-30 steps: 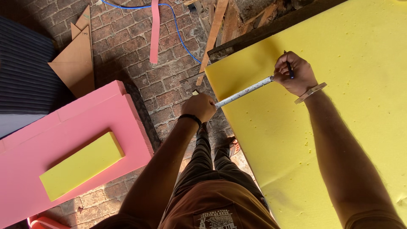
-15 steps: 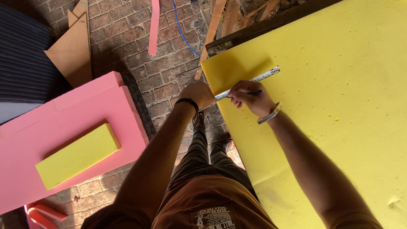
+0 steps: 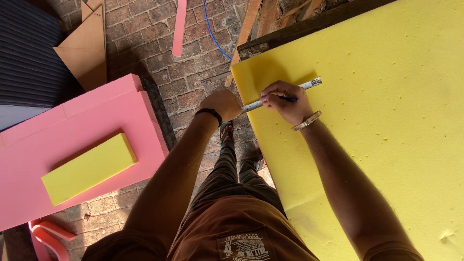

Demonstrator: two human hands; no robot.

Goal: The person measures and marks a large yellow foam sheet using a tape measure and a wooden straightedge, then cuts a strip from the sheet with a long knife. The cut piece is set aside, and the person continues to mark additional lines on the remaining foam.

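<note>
Head cam looking down, person standing at edge of big yellow foam sheet (image 3: 386,145) that fills right half of frame.

L hand (image 3: 223,104), centre-top of frame, fist closed around the near end of a pale measuring stick (image 3: 282,94); black band on that wrist. Hand sits just off the foam's left edge, over the brick floor (image 3: 145,34).

Stick runs from L fist up-right across the foam's upper-left corner, metal tip ending near centre-top. Lies flat on foam as far as can tell.

R hand (image 3: 285,99) just right of L hand, on the foam, fingers pinched together on a blue pen (image 3: 287,99). Pen tip points right, right beside the stick's lower edge; can't tell if tip touches foam. Hand overlaps middle of stick. Metal bangle (image 3: 305,121) on R wrist.

Other stuff:
- Pink foam slab (image 3: 87,125) left side of frame, w/ small yellow foam block (image 3: 89,166) lying on top of it, well apart from hands.
- Cardboard piece (image 3: 87,48) upper left, dark ribbed mat (image 3: 29,53) at far upper-left edge.
- Pink foam strip (image 3: 179,26) and blue cable (image 3: 212,34) on bricks, top centre.
- Wood planks (image 3: 246,29) top centre, near foam's top corner.
- Curved pink scraps (image 3: 48,237) lower-left corner.
- Person's legs + brown shirt bottom centre.
</note>
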